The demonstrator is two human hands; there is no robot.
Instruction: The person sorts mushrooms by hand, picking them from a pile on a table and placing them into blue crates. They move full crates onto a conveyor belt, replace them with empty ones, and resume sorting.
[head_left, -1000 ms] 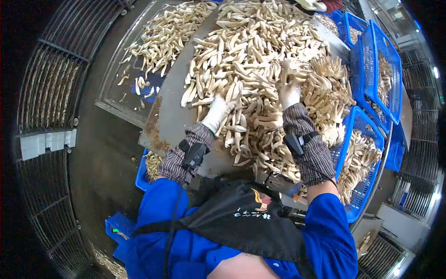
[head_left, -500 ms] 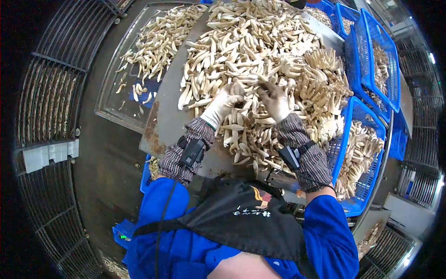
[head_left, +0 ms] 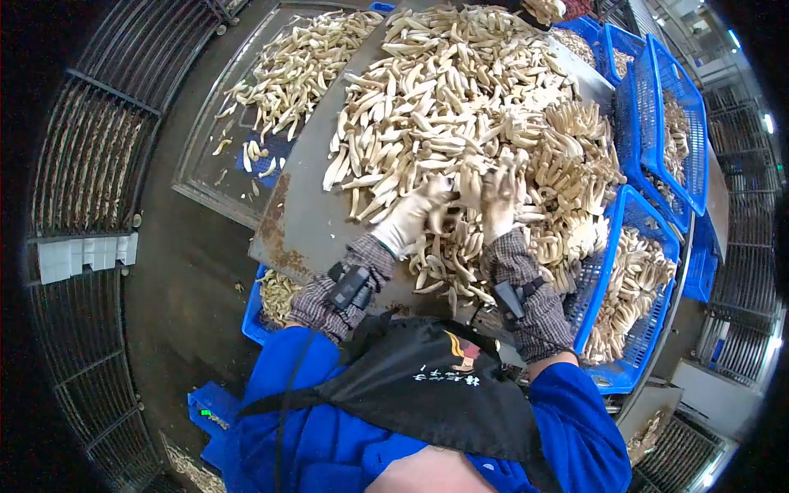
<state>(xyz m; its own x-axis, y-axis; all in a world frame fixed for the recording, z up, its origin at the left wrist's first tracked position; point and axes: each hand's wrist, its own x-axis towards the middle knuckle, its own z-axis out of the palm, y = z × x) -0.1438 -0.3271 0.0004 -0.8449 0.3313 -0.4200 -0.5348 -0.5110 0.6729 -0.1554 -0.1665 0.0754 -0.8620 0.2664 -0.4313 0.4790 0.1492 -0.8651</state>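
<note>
A wide heap of pale, elongated mushrooms covers the metal tabletop. Both my hands wear white gloves with dirty fingertips and work at the near side of the heap. My left hand has its fingers curled in among the mushrooms; what they close around is hidden. Just across from it, my right hand points forward into the heap, its fingers smeared by motion. Several mushrooms lie between the two hands. Clustered mushrooms are piled to the right of my right hand.
Blue baskets of mushrooms line the table's right side. At the left stands a framed tray with more mushrooms, and a blue basket sits below the table's left edge. Another person's gloved hand holds mushrooms at the far end.
The view has shifted slightly. My right hand's fingers have straightened forward, and my left hand has moved a little nearer to me. The other person's hand with mushrooms now shows at the top.
</note>
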